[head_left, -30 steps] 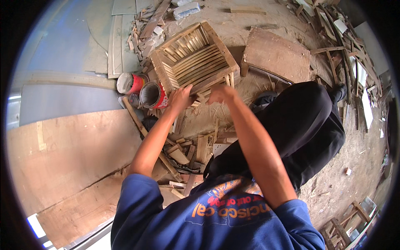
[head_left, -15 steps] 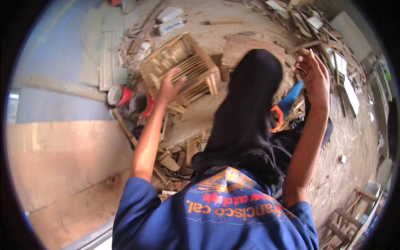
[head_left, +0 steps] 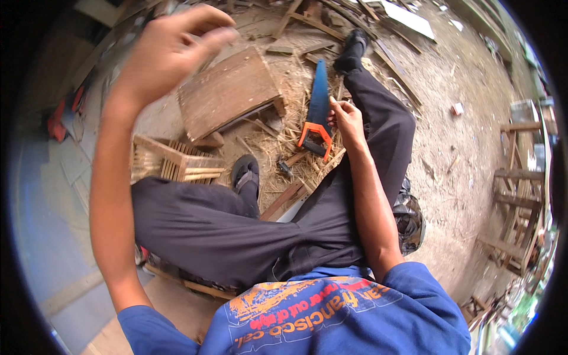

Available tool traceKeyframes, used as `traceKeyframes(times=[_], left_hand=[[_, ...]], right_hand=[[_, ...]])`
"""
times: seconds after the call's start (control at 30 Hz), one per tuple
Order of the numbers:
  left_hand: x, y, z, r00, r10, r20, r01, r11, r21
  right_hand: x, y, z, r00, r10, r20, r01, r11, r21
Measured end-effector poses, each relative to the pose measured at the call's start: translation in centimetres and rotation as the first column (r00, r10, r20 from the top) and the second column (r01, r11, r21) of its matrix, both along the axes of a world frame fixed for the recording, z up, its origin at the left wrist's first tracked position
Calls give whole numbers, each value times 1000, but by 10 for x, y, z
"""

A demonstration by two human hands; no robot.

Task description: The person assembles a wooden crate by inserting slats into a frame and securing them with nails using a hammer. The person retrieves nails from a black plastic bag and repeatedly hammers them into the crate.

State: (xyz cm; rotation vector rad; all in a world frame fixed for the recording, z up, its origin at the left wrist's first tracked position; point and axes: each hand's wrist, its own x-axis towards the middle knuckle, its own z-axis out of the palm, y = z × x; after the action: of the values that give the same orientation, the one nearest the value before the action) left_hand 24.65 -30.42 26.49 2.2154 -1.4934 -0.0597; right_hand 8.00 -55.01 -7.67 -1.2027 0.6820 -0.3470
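Handsaw [head_left: 318, 105] laid on shavings [head_left: 294, 127] on the floor [head_left: 438, 177], off the right edge of the wooden bench [head_left: 231, 94]. Judged light, blade thin and springy, teeth likely sharp; best gripped by the orange handle [head_left: 313, 126]. Right hand [head_left: 348, 121] held beside blade, fingers narrowed; whether anything is pinched cannot be told. Left hand [head_left: 160, 56] raised, blurred, half-curled, nothing seen held.
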Motion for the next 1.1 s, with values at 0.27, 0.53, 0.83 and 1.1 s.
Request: traceKeyframes(times=[0.27, 0.53, 0.83, 1.1], left_hand=[[-48, -144, -113, 932, -311, -187, 327, 943, 56], [-174, -250, -207, 477, -432, -766, 250, 902, -353], [-233, -270, -295, 310, -196, -930, 4, 979, -205], [-215, -257, -299, 352, -102, -930, 52, 995, -89]], right_hand=[[-75, -41, 109, 811, -445, 379, 510, 855, -87], [-273, -108, -52, 457, -889, -39, 865, 454, -214], [-306, -46, -200, 382, -693, -611, 222, 711, -668], [-294, -65, -218, 293, -485, -824, -24, 858, -513]])
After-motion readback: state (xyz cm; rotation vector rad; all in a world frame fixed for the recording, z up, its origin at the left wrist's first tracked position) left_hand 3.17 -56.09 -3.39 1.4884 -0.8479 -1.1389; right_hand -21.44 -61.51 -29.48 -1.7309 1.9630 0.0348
